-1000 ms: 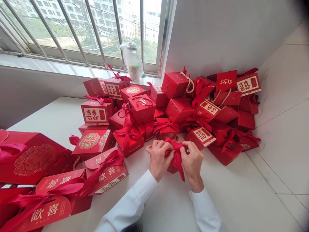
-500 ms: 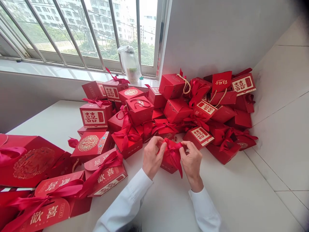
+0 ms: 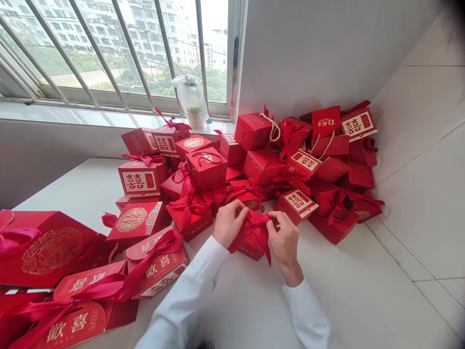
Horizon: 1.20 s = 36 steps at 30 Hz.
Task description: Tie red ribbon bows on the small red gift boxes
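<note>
A small red gift box (image 3: pixel 247 248) stands on the white table in front of me, with a red ribbon bow (image 3: pixel 257 224) on its top. My left hand (image 3: pixel 229 224) is at the bow's left side, thumb and fingers pinched on a ribbon loop. On the other side my right hand (image 3: pixel 284 241) pinches the right loop of the same ribbon. A ribbon tail hangs down the box front between the hands. The fingertips partly hide the loops.
Many red gift boxes (image 3: pixel 208 167) are heaped behind the hands, against the wall. Larger red boxes (image 3: pixel 47 252) with ribbons lie at the left. A bagged cup (image 3: pixel 193 104) stands on the windowsill (image 3: pixel 109 118). The white table (image 3: pixel 348 291) extends to the right.
The view has shifted slightly. The left hand has turned a little and more of the box's left side shows. Both hands still pinch the ribbon.
</note>
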{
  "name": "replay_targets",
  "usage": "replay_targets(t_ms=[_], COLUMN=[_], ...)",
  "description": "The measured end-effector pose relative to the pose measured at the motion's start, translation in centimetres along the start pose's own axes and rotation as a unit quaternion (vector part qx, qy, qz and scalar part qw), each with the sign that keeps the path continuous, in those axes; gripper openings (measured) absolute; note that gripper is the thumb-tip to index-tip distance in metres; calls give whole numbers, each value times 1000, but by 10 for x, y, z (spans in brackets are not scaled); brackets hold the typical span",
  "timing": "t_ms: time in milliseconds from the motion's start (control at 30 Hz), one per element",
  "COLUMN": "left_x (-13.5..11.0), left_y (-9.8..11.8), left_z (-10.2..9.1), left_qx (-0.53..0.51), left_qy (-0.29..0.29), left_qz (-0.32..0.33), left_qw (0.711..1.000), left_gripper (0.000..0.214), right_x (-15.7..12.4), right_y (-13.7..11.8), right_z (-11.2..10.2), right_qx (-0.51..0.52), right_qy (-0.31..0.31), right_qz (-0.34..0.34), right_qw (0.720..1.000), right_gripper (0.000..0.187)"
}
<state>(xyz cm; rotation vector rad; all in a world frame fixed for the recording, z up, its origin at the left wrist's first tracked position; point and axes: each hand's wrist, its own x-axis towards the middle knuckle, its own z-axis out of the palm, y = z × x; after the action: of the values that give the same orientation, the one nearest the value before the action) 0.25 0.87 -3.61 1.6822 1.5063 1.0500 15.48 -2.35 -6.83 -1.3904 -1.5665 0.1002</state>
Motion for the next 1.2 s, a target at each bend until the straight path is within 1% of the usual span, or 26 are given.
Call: replay_targets(t_ms=[133, 233, 300, 333, 400, 433, 567, 633, 767, 933, 1067, 1200], left_x=[-4, -8, -8, -8, -6, -5, -1, -1, -2, 0, 2, 2], left_y=[-9, -12, -13, -14, -15, -16, -15, -12, -8, -7, -9, -12], left_z=[-1, -5, -10, -12, -16, -17, -15, -14, -14, -14, -13, -17], left_qx=[-63, -131, -180, -191, -173, -154, -108, -118, -168, -150, -139, -164], left_qy=[-14, -28, -58, -77, -111, -121, -119, -111, -109, -108, -122, -156], left_qz=[-32, -48, -43, -36, -17, -7, 4, -10, -41, -46, -44, -35], left_qw=[997, 990, 981, 978, 979, 981, 987, 987, 979, 982, 982, 974], left_gripper=[29, 29, 29, 32, 39, 38, 24, 24, 32, 37, 33, 34], right_x=[-1, -1, -1, -1, 0, 0, 0, 0, 0, 0, 0, 0], right_y=[1, 0, -1, -1, -2, -2, -1, 0, 1, 1, 2, 1], right_z=[1, 1, 0, 0, 0, 0, 0, 1, 1, 1, 0, 0], right_qx=[11, 11, 8, 6, 0, -3, -8, -8, -10, -15, -16, -11], right_qy=[2, 3, 3, 3, 1, 0, -2, -2, -3, -2, -2, -7], right_qz=[16, 13, 12, 10, 5, 2, -7, -9, -21, -36, -38, -32], right_qw=[1000, 1000, 1000, 1000, 1000, 1000, 1000, 1000, 1000, 999, 999, 999], right_gripper=[16, 15, 15, 15, 15, 15, 15, 14, 14, 14, 14, 13])
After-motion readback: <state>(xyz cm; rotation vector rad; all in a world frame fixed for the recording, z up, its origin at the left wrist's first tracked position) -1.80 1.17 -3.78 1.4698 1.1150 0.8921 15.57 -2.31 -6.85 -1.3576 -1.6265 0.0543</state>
